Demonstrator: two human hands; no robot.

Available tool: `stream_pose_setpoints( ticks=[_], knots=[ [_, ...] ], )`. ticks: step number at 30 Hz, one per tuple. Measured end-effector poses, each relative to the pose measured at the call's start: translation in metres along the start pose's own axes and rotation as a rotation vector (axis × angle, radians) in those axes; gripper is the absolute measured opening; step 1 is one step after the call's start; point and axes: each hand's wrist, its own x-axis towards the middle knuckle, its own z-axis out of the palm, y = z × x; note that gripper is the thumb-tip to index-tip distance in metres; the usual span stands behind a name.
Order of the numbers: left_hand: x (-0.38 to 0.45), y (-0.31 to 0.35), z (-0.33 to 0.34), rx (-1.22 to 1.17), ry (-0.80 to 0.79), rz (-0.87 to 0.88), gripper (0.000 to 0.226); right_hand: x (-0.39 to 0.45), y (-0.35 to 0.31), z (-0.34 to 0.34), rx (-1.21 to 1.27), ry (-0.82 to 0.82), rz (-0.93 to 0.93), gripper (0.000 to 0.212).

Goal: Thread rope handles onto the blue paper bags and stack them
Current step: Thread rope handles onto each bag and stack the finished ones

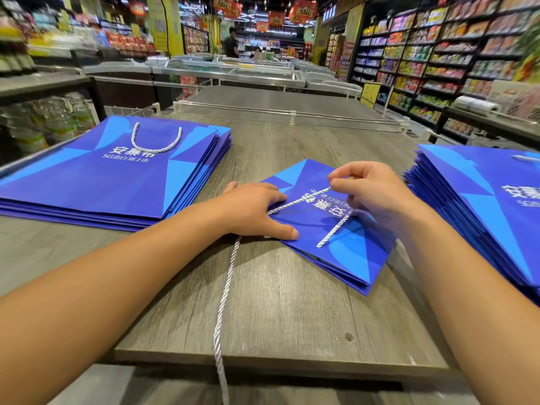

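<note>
I have one flat blue paper bag (330, 226) lying at an angle on the grey wood-grain worktop (263, 311), right in front of me between my two hands. Its white printed lettering faces up and reads upside down to me.

My left hand (254, 211) lies on the bag's left edge, fingers spread and fairly straight, thumb pressed flat near the corner closest to me. It pins the bag down rather than grips it.

My right hand (371, 191) hovers over the upper part of the bag with the fingers curled, pinching a white twisted rope handle (304, 200) between thumb and forefinger. From that pinch one stretch of rope runs down and to the left toward my left hand, and a second stretch drops across the bag's face, its free end resting on the lighter blue patch.

A second length of white rope (225, 290) comes out from under my left hand, runs toward me along the worktop and hangs off the near edge. I cannot tell whether it is joined to the piece I am pinching.

To my left sits a stack of finished bags (111, 176), the top one with its rope loop lying on its face. To my right is another stack of blue bags (482, 206), partly cut off by the frame edge. The two stacks are well apart, with the single bag between them.
</note>
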Motion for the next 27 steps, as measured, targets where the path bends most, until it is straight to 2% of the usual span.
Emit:
stream_pose_setpoints(
  ticks=[3,5,10,18,21,24,27],
  knots=[
    [0.000,-0.001,0.001,-0.021,0.035,0.016,0.111,-0.004,0.000,0.001,0.194,-0.099,0.032,0.023],
    [0.000,-0.002,0.002,-0.026,0.053,0.030,0.111,-0.003,0.000,0.002,0.247,-0.095,0.024,0.027],
    [0.000,-0.001,0.006,-0.051,0.040,-0.016,0.090,0.003,0.013,0.009,-0.082,0.015,-0.115,0.036],
    [-0.001,-0.001,0.004,-0.020,0.051,-0.073,0.091,0.008,0.018,0.005,-0.360,0.140,-0.200,0.022],
    [-0.001,0.001,0.003,-0.015,0.040,-0.077,0.090,0.003,0.014,0.005,-0.444,0.082,-0.236,0.011],
    [-0.001,0.000,0.001,-0.028,0.041,-0.066,0.107,0.000,0.012,0.009,-0.572,-0.073,-0.241,0.010],
    [-0.002,-0.002,0.000,-0.033,0.039,-0.043,0.114,0.002,0.017,0.012,-0.760,-0.220,-0.107,0.030]
  ],
)
